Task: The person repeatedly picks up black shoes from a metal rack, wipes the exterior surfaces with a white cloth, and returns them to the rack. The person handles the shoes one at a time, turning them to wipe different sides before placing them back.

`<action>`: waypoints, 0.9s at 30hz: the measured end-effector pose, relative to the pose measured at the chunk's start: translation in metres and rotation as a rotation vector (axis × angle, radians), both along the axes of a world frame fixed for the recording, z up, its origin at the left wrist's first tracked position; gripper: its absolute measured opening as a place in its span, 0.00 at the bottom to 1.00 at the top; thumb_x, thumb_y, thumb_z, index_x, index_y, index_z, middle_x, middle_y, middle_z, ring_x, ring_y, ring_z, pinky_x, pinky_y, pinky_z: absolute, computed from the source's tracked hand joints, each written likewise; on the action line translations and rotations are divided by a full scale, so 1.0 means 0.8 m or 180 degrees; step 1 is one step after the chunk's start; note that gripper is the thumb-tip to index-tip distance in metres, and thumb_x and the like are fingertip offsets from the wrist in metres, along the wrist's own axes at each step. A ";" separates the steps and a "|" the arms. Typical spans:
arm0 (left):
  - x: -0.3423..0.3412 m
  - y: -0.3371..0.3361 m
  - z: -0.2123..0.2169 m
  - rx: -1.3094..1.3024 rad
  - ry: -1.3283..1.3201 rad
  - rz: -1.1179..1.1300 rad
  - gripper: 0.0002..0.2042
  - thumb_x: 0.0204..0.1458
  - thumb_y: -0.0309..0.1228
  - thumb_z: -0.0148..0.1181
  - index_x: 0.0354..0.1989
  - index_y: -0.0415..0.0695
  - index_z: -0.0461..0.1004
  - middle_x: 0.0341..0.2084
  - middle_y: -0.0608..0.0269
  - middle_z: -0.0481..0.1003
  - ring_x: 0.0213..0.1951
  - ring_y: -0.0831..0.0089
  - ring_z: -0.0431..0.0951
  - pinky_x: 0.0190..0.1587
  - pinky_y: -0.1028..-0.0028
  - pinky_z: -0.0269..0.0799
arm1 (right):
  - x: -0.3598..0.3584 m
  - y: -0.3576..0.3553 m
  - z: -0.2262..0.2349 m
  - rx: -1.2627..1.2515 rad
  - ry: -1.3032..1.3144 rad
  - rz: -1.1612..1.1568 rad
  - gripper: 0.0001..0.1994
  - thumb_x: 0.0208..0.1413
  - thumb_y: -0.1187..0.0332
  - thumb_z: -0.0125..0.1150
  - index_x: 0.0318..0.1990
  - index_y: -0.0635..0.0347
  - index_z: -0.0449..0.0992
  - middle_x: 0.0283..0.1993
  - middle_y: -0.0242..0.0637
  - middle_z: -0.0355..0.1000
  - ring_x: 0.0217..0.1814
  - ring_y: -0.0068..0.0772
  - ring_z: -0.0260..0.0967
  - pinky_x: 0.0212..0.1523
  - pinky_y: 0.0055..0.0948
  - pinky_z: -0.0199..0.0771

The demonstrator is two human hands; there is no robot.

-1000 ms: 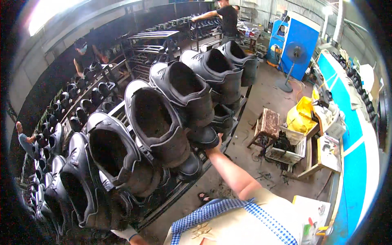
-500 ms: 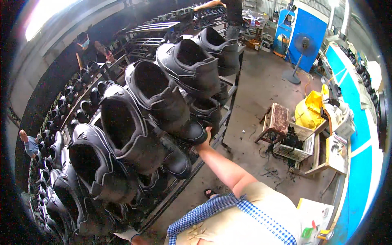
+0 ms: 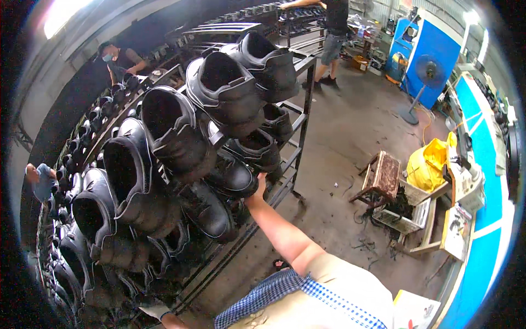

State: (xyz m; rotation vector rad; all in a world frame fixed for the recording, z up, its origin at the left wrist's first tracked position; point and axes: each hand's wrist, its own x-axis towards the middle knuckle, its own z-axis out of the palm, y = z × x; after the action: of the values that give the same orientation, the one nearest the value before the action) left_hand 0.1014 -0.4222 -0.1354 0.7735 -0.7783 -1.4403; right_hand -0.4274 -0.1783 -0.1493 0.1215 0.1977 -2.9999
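Observation:
Many black shoes crowd a dark metal rack (image 3: 298, 140), in front of me and to the left. Bare-skinned, my right hand (image 3: 255, 196) reaches in against the toe of a black laced shoe (image 3: 234, 174). A digit points up beside the toe and the hand looks closed; what it grips is hidden behind the shoe. Low on the left, my left hand (image 3: 157, 310), with white material over it, meets the lower shoes; its fingers are hidden. A large black shoe (image 3: 219, 96) and another black shoe (image 3: 172, 131) stand on the upper level.
A worn stool (image 3: 382, 176) stands on the floor to the right, beside a white crate (image 3: 402, 214) of black scraps and a yellow sack (image 3: 427, 164). Farther off are a standing fan (image 3: 429, 71) and a co-worker (image 3: 335, 27). Another masked co-worker (image 3: 123, 60) is behind the shoes.
The rack and shoes have shifted left against the floor, with my right hand staying at the same toe. The view has turned slightly; more of the rack's far end shows.

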 end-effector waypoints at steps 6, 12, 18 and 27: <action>-0.005 0.002 0.009 -0.0060 -0.0235 0.0060 0.26 0.58 0.46 0.40 0.59 0.41 0.63 0.59 0.58 0.62 0.59 0.58 0.61 0.63 0.60 0.52 | 0.007 -0.006 0.045 0.0103 -0.0244 0.0335 0.27 0.61 0.46 0.41 0.57 0.57 0.63 0.53 0.35 0.67 0.55 0.39 0.64 0.55 0.40 0.66; -0.081 0.065 0.092 -0.0976 -0.2217 -0.0124 0.21 0.57 0.34 0.45 0.55 0.33 0.65 0.56 0.53 0.66 0.55 0.58 0.67 0.59 0.61 0.60 | -0.013 -0.013 -0.024 0.0860 0.0011 0.0287 0.32 0.60 0.41 0.36 0.60 0.57 0.62 0.58 0.35 0.64 0.57 0.42 0.61 0.60 0.42 0.59; -0.040 0.020 0.054 0.0680 0.0880 -0.0309 0.20 0.53 0.34 0.50 0.54 0.43 0.65 0.53 0.60 0.67 0.53 0.61 0.66 0.56 0.64 0.62 | 0.082 0.041 -0.056 0.2118 -0.0106 0.0905 0.18 0.58 0.47 0.50 0.21 0.44 0.64 0.15 0.23 0.59 0.17 0.21 0.55 0.18 0.24 0.54; 0.005 0.010 0.048 0.1288 0.0295 -0.0445 0.14 0.57 0.36 0.46 0.48 0.45 0.70 0.42 0.67 0.72 0.42 0.70 0.71 0.43 0.68 0.68 | 0.302 0.013 -0.229 0.5241 0.2449 0.2840 0.18 0.60 0.55 0.51 0.22 0.57 0.69 0.16 0.29 0.57 0.15 0.23 0.49 0.18 0.27 0.55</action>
State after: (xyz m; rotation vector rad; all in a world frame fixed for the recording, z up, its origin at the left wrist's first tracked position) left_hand 0.1050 -0.4140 -0.0967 0.9637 -0.4808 -1.7765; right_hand -0.1860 -0.1678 -0.3326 -0.7175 1.9540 -1.2131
